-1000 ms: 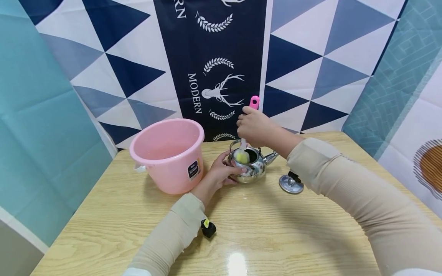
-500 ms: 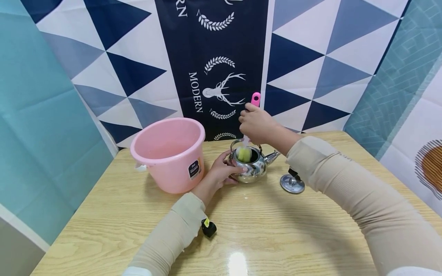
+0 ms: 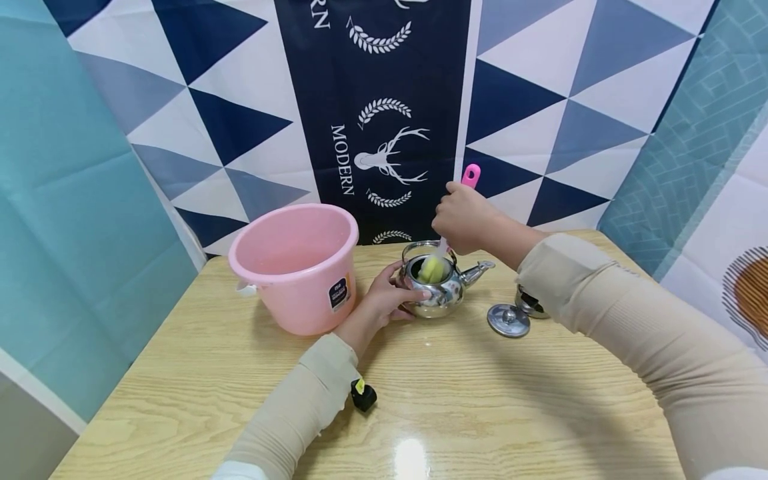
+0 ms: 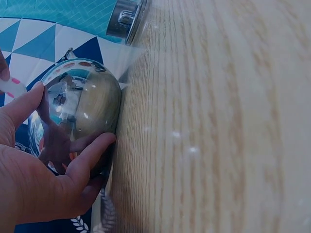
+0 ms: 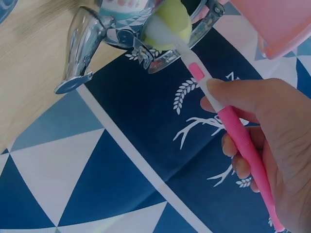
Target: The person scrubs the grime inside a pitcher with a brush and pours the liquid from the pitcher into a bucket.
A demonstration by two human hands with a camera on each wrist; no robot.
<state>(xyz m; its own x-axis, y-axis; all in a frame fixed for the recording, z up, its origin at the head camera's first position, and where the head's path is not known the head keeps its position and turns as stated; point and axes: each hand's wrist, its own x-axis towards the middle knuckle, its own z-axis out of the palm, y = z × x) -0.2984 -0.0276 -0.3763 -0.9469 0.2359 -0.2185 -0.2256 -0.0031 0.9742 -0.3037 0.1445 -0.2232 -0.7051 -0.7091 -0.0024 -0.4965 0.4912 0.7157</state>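
Observation:
A shiny metal teapot [image 3: 441, 300] stands on the table, its top opening uncovered and its spout to the right. My left hand [image 3: 384, 297] holds its round body from the left; the left wrist view shows thumb and fingers spread against the polished side [image 4: 99, 104]. In my right hand [image 3: 471, 220] is a sponge brush, gripped by its pink handle [image 5: 245, 143]. The brush's yellow sponge head [image 3: 433, 269] sits in the teapot's opening, its lower part hidden inside. The teapot's spout [image 5: 82, 48] also shows in the right wrist view.
Left of the teapot stands a pink bucket [image 3: 294, 273]. A round metal lid [image 3: 509, 321] lies on the table to the right, with a small metal cylinder [image 3: 531, 303] behind it, partly covered by my right sleeve. A patterned cloth wall [image 3: 384, 80] rises behind the table.
My right hand and the brush have shifted right, and the handle leans further right. The sponge has moved rightward within the opening. The metal cylinder has come into sight. My left hand stays put.

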